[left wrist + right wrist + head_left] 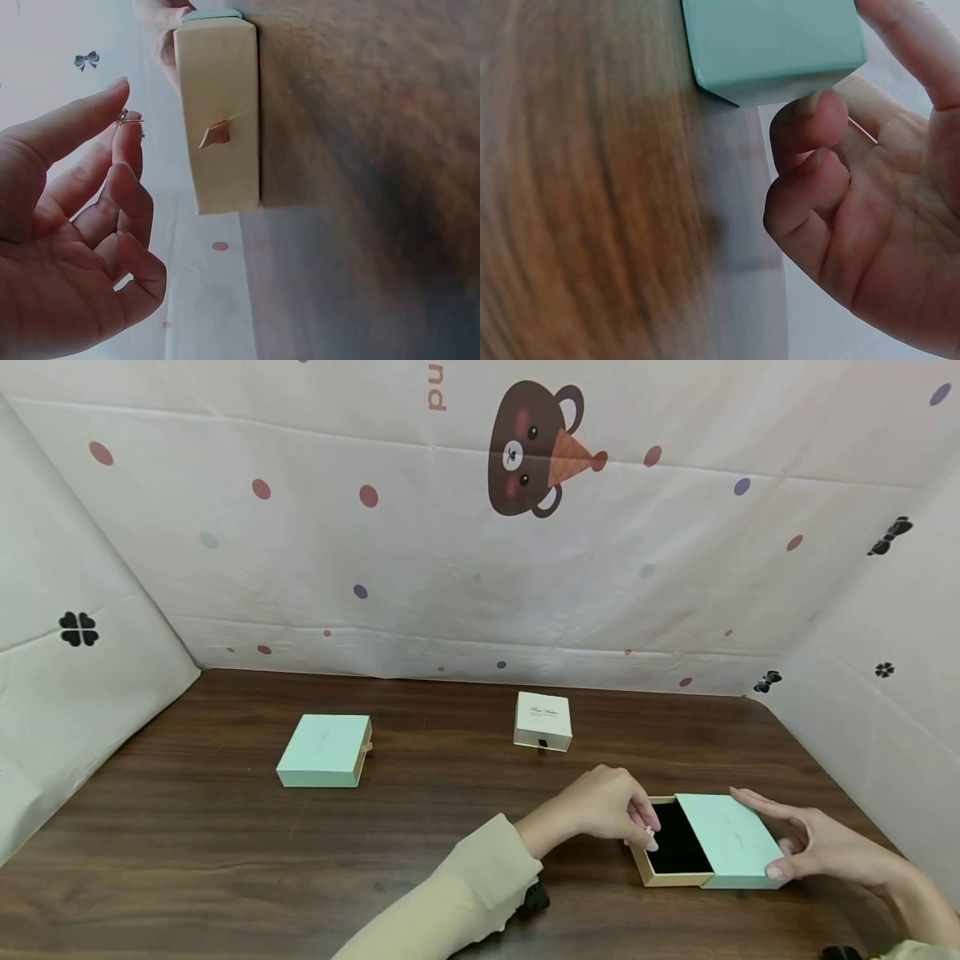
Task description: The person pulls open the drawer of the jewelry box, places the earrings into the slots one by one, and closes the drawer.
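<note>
My left hand (611, 806) pinches a small sparkly earring (122, 118) between thumb and index finger, its thin post sticking out. That hand hovers over the left end of a drawer box, whose cream tray (667, 880) is pulled partly out to the left. Black padding (678, 843) lines the tray. A mint-green sleeve (731, 839) covers the box's right part. Around the sleeve's right end, my right hand (825, 852) grips with thumb and fingers on opposite sides. In the left wrist view a small tan pull tab (216, 134) shows on the tray's front.
Another mint-green box (322, 747), closed, sits at the left of the brown wooden table (225, 852). Toward the back is a small white box (543, 718) with a black tab. White printed cloth (420, 543) hangs behind the table and along both sides.
</note>
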The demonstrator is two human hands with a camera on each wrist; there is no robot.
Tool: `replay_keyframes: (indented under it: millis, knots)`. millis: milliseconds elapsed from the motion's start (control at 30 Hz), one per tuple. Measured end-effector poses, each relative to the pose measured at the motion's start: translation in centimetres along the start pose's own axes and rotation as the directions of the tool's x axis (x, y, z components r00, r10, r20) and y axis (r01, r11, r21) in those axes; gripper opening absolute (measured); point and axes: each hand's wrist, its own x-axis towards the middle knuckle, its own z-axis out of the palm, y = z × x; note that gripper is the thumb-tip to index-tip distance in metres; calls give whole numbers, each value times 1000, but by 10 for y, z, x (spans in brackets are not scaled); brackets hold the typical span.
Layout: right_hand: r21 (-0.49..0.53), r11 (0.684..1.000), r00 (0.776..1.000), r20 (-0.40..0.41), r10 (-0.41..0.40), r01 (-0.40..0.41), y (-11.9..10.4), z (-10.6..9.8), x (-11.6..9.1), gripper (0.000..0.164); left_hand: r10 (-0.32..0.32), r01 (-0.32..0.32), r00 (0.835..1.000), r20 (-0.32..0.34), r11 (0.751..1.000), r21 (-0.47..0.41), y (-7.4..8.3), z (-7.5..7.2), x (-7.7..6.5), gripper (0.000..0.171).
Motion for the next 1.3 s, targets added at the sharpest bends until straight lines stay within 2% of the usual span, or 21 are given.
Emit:
replay_keyframes:
  millis: [433, 800, 967, 1167, 1300]
  knots:
    - [-22, 1000, 1000, -18, -19, 19, 0, 1, 0, 82, -43, 42, 999, -5, 999, -26, 7, 11, 10, 6]
    - [26, 1000, 1000, -2, 1, -1, -2, -1, 2, 83, -35, 35, 999, 19, 999, -4, 13, 15, 16, 8]
    - [33, 999, 1000, -10, 7, -7, -1, -1, 1, 83, -52, 52, 998, 28, 999, 13, 14, 19, 19, 7]
    - [47, 999, 1000, -11, 3, -3, 2, -1, -1, 83, -111, 108, 993, 48, 992, 69, 18, 24, 24, 4]
    - [42, 999, 1000, -12, 7, -7, 1, 0, -1, 83, -116, 111, 992, 43, 987, 113, 20, 26, 26, 4]
